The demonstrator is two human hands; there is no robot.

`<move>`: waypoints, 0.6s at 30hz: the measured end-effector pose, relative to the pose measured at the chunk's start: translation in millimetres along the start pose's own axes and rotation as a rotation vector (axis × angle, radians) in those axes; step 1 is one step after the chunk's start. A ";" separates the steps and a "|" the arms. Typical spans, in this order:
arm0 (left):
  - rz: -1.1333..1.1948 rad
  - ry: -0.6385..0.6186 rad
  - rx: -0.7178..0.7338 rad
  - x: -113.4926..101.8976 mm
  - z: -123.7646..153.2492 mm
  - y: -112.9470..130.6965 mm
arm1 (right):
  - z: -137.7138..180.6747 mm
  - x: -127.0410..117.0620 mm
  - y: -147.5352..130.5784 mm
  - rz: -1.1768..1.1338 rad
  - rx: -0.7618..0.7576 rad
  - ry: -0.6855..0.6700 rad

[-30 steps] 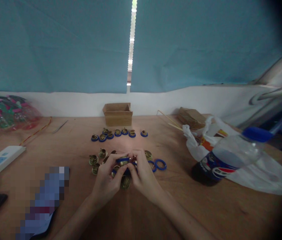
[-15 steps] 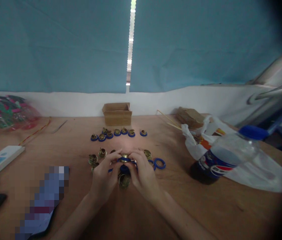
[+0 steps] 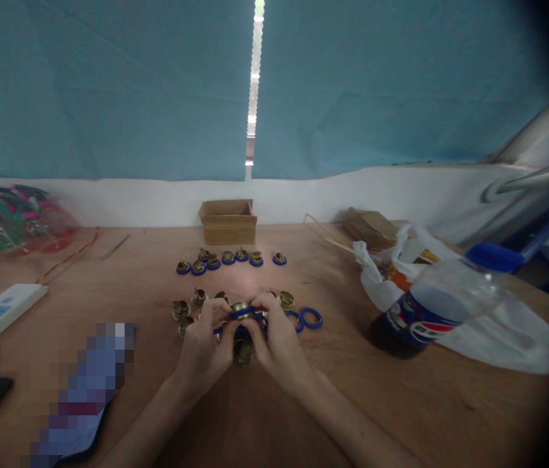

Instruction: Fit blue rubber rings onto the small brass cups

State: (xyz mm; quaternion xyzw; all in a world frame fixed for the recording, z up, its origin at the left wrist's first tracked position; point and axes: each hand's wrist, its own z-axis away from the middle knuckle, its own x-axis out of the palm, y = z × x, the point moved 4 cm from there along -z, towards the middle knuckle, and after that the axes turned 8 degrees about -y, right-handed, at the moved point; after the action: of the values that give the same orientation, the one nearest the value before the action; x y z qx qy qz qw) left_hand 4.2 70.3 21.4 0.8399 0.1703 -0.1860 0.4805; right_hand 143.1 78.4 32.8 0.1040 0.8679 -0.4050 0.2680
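Observation:
Between the fingertips of both hands is a round brass-coloured metal piece with a blue ring (image 3: 242, 311) around it. My left hand (image 3: 208, 348) pinches it from the left, and my right hand (image 3: 277, 344) grips it from the right. Just below lies another brass piece (image 3: 242, 352), partly hidden by the fingers. Several brass pieces without visible blue rings, such as the brass piece (image 3: 181, 311), sit left of my left hand. Loose blue rings, one of them a blue ring (image 3: 311, 309), lie right of my right hand. More blue items under the hands are mostly covered.
Brass pieces seated in blue rings (image 3: 228, 258) stand in a row before a small cardboard box (image 3: 230, 233). To the right are a cola bottle (image 3: 430, 318) and a white plastic bag (image 3: 508, 344). A power strip (image 3: 6, 312) and a blurred-out flat object (image 3: 84, 396) lie left.
The fingers have shifted slightly around the held piece, which now tilts a little, its blue ring showing more clearly at the right. Other things on the table have stayed put.

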 end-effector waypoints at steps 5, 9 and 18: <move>-0.028 -0.019 0.053 -0.1 0.0 -0.2 | 1.3 1.1 0.5 -0.019 0.000 0.021; -0.064 -0.037 0.075 3.3 0.7 -1.1 | 0.7 1.4 0.9 -0.064 0.054 0.008; 0.038 0.017 0.005 -0.6 -5.5 -3.5 | -10.6 -2.0 6.4 -0.615 0.319 0.009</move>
State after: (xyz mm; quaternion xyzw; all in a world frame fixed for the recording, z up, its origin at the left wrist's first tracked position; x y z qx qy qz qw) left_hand 2.9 76.7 21.6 0.8458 0.1580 -0.1703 0.4803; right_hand 143.3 90.6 35.3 -0.1202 0.7854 -0.5971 0.1099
